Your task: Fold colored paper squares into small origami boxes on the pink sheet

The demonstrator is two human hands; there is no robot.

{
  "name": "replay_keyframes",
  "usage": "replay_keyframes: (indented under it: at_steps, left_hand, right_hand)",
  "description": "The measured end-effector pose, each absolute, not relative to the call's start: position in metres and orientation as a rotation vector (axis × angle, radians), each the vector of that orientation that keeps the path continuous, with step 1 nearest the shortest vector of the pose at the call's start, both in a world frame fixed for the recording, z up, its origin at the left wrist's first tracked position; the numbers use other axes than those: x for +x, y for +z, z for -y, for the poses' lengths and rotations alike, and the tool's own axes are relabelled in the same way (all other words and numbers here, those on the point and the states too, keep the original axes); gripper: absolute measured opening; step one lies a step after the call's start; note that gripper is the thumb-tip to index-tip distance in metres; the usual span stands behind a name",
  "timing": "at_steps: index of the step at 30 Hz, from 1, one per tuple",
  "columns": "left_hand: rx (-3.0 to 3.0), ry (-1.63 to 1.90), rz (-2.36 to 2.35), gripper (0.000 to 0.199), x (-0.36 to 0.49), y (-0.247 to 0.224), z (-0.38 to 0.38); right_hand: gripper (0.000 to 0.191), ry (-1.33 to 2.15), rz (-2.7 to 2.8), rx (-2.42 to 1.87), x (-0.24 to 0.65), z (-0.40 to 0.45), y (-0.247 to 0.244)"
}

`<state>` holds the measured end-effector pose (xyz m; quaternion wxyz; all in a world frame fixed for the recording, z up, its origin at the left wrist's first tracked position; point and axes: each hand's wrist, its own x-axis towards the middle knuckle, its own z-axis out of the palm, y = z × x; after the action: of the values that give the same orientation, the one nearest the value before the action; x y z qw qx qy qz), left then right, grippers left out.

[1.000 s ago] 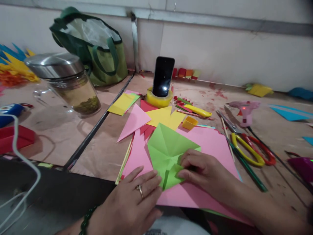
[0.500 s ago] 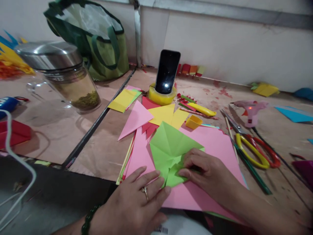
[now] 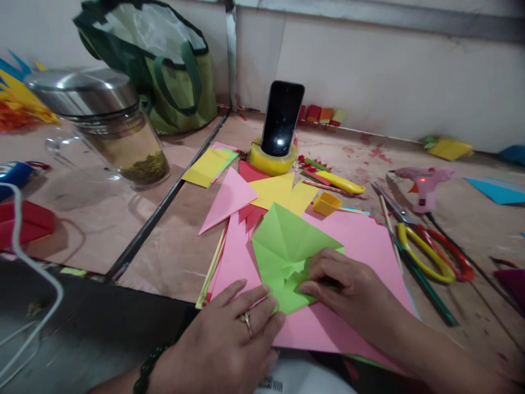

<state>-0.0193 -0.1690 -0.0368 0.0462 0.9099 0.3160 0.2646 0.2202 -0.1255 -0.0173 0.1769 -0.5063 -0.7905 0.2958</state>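
A creased sheet of green paper (image 3: 287, 235) lies on a stack of pink paper (image 3: 369, 241), its near part folded over. My right hand (image 3: 348, 284) pinches the folded flap between thumb and bent fingers. My left hand (image 3: 241, 328), wearing a ring and a dark bead bracelet, lies with fingers stretched out, their tips on the green paper's near left edge. Just beyond are a folded pink paper piece (image 3: 229, 200), yellow paper pieces (image 3: 273, 190) and some red paper.
Scissors (image 3: 426, 246), a green pen (image 3: 430, 290) and a pink glue gun (image 3: 424, 186) lie at the right. A phone (image 3: 283, 117) leans in a tape roll (image 3: 273, 161). A glass tea mug (image 3: 123, 137) and a green bag (image 3: 176, 82) stand at the left.
The folded flap of green paper has shifted slightly under my right fingers, and the gap beside it looks narrower. Both hands stay nearly in place.
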Motion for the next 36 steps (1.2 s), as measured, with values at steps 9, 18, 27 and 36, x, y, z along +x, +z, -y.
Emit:
replay_keyframes:
  at_steps: [9, 18, 27, 36]
  left_hand:
    - [2.78, 0.706, -1.007, 0.023, -0.019, -0.034, 0.173]
    - [2.776, 0.556, -0.952, 0.029, -0.025, -0.021, 0.176]
    - [2.816, 0.455, -0.844, 0.036, -0.033, -0.023, 0.173]
    - [2.815, 0.537, -0.865, 0.034, -0.033, -0.027, 0.177]
  right_hand:
    - [0.019, 0.821, 2.236, -1.435, 0.219, 0.125, -0.018]
    - [0.018, 0.813, 2.253, -1.439, 0.219, 0.126, -0.017]
    - [0.016, 0.8, 2.255, -1.382, 0.219, 0.125, -0.015]
    - [0.015, 0.785, 2.272, -1.367, 0.219, 0.127, -0.016]
